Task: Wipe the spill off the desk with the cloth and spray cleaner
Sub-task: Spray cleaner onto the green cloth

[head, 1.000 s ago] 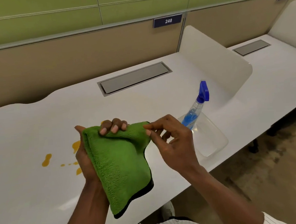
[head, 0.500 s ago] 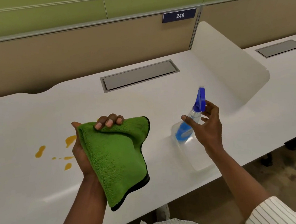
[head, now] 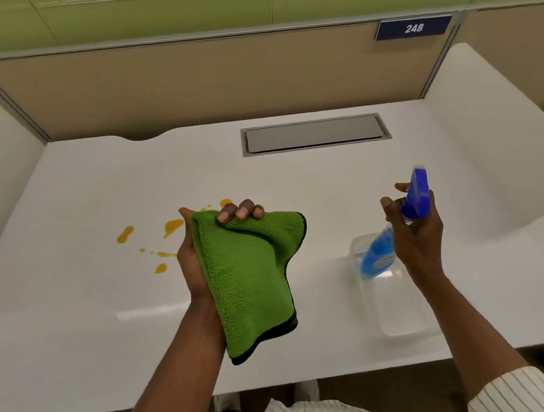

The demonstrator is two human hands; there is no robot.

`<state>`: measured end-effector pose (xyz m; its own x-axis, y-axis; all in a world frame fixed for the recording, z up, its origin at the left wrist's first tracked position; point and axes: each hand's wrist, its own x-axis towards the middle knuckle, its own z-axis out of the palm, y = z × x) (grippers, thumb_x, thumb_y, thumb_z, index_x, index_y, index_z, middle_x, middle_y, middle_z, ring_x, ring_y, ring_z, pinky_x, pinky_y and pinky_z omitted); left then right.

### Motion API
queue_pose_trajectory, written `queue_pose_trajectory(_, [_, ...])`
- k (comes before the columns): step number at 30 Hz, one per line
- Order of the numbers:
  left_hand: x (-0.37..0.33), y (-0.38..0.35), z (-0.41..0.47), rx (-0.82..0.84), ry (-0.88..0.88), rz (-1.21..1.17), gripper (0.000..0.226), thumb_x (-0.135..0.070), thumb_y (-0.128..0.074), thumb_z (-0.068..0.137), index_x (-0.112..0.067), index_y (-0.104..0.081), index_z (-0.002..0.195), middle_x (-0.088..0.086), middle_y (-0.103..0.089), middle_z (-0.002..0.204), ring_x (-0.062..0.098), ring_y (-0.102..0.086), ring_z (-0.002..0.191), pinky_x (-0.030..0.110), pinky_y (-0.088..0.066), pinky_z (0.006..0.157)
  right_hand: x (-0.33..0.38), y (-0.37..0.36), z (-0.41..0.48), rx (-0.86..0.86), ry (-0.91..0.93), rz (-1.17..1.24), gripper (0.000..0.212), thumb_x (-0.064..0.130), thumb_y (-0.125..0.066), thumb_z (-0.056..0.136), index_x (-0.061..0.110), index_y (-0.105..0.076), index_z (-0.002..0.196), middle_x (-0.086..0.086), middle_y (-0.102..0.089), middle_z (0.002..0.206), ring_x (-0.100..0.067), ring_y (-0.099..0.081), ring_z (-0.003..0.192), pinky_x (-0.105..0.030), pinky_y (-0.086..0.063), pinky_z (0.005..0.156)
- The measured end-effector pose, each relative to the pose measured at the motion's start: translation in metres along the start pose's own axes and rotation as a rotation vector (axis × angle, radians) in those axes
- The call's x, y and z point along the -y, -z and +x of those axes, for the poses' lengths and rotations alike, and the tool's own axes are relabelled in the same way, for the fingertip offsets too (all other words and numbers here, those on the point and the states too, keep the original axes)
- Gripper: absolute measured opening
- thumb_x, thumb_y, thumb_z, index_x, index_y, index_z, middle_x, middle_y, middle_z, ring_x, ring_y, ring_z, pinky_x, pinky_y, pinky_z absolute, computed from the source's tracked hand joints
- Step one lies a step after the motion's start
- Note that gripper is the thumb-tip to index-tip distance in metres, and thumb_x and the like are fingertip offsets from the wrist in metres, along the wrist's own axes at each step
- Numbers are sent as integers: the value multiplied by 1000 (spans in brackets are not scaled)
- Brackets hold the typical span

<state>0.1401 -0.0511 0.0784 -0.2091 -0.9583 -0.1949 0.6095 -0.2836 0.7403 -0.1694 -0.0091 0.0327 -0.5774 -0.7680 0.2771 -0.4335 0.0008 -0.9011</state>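
Head view, item by item: a white desk (head: pixel 76 324) is stretching across in front of me, backed by a tan partition (head: pixel 185 81) carrying a blue plate numbered 248 (head: pixel 413 28), with green panelling above and white dividers (head: pixel 490 138) curving up at both sides. A grey recessed hatch (head: pixel 315 134) is sitting flush in the desk toward the back. An orange spill (head: pixel 173 226) is lying in scattered drops and blots left of centre, partly hidden behind my left hand (head: pixel 195 256). That hand is holding the cloth (head: pixel 250 274), green with a dark edge, above the desk; my fingers are curling over its top fold and clamping it against my palm, and the rest is hanging down toward me. My right hand (head: pixel 416 235) is closing around the neck of the spray cleaner (head: pixel 380 253), just under its blue trigger head, with the thumb and first finger standing a little apart beside the trigger. The bottle, clear with blue liquid, is tilting, its lower end reaching into a clear plastic container (head: pixel 397 313) resting on the desk near the front edge. Striped white sleeves (head: pixel 521 391) are showing at the bottom.
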Motion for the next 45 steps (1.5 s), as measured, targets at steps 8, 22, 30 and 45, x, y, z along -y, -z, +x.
queue_pose_trajectory(8, [-8, -5, -9, -9, 21, -243, 69, -75, -29, 106, -17, -58, 84, 5, -56, 97, 27, -52, 106, 40, -36, 110, 61, 26, 3, 125, 218, 75, 39, 64, -69, 87, 39, -62, 116, -10, -69, 120, -29, -70, 94, -51, -63, 85])
queue_pose_trajectory(22, [-31, 23, 1, 82, -55, -375, 72, -76, -25, 107, -17, -58, 82, 4, -58, 95, 26, -54, 105, 40, -38, 110, 153, -34, -68, 876, 255, 184, 58, 71, -66, 84, 16, -71, 100, 9, -69, 87, -22, -64, 62, -39, -58, 58])
queue_pose_trajectory(30, [-39, 36, 0, 70, -97, -392, 68, -73, -27, 107, -17, -58, 81, 4, -57, 94, 26, -54, 103, 40, -40, 108, 143, -60, -80, 991, 227, 87, 57, 75, -69, 78, 20, -69, 91, 1, -68, 84, -14, -59, 61, -34, -52, 63])
queue_pose_trajectory(45, [-33, 39, -1, 39, -90, -421, 69, -73, -27, 107, -18, -58, 80, 3, -58, 93, 26, -55, 103, 40, -37, 110, 137, -53, -75, 1039, 278, 54, 54, 71, -71, 80, 19, -70, 95, -1, -65, 89, -19, -60, 65, -47, -55, 65])
